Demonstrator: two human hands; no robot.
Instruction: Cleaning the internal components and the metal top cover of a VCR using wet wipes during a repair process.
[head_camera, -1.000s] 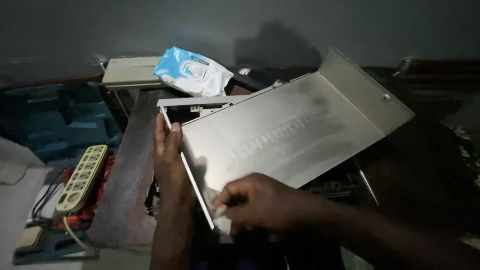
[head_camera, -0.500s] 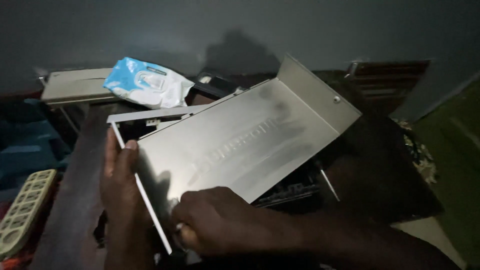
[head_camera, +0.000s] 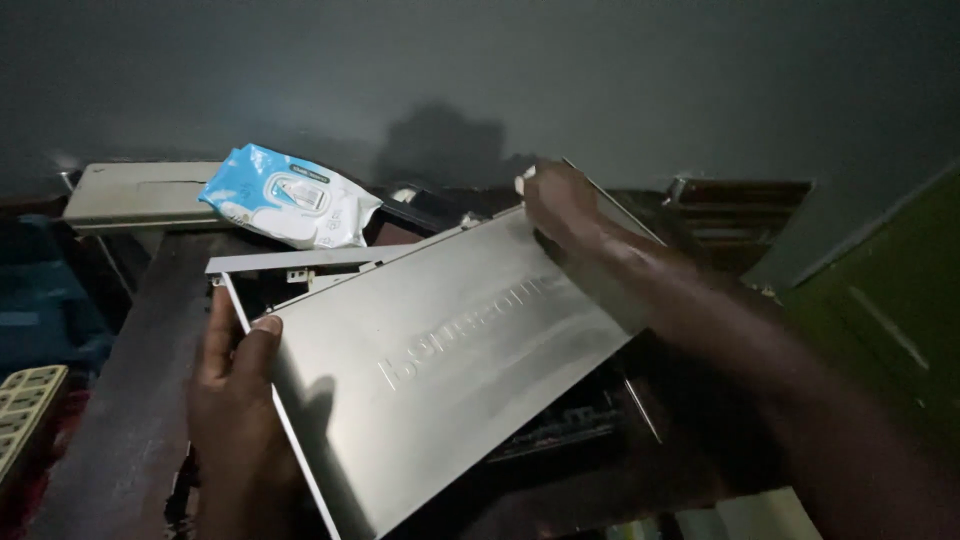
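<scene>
A large silver metal cover panel lies tilted over an open dark device case on a dark wooden table. My left hand grips the panel's near left edge, thumb on top. Over at the far upper edge of the panel, my right hand presses down with its fingers curled over the bent flange. Circuit parts show under the panel's lower right side.
A blue and white pack of wipes rests on a flat beige device at the back left. A cream power strip pokes in at the left edge. A grey wall stands behind, and green floor lies to the right.
My right hand has left the panel's near bottom edge and reached across to its far top edge. The camera has swung right, so things sit further left in view.
</scene>
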